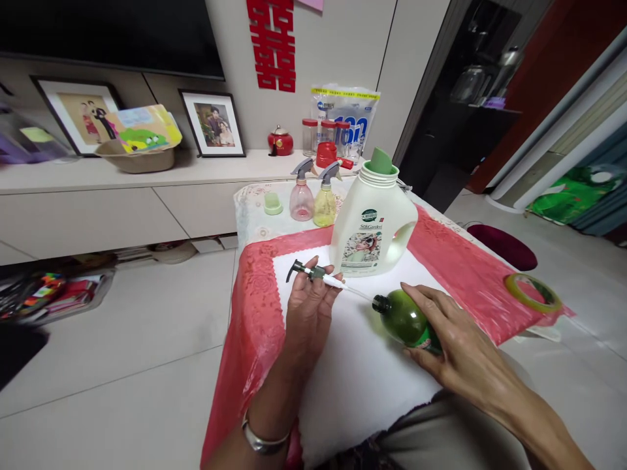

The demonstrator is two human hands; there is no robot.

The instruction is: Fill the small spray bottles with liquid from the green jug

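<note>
My left hand (pixel 311 300) is closed on a pump dispenser (pixel 317 271) with a dark hooked head and a white body. Its thin clear tube points right, and the tip reaches the mouth of a green bottle (pixel 402 317). I cannot tell whether the tip is inside the neck. Tilted toward the left, the bottle is gripped by my right hand (pixel 450 333), which covers its lower part. Behind both hands stands a large pale-green detergent jug (pixel 375 219), uncapped, with something green sticking out of its opening.
Two spray bottles, one pink (pixel 302 199) and one yellow (pixel 324 203), stand behind the jug's left side near a green cap (pixel 272 203). A yellow tape roll (pixel 533 292) lies at the right. White cloth (pixel 343 365) covers part of the red tablecloth (pixel 257 281).
</note>
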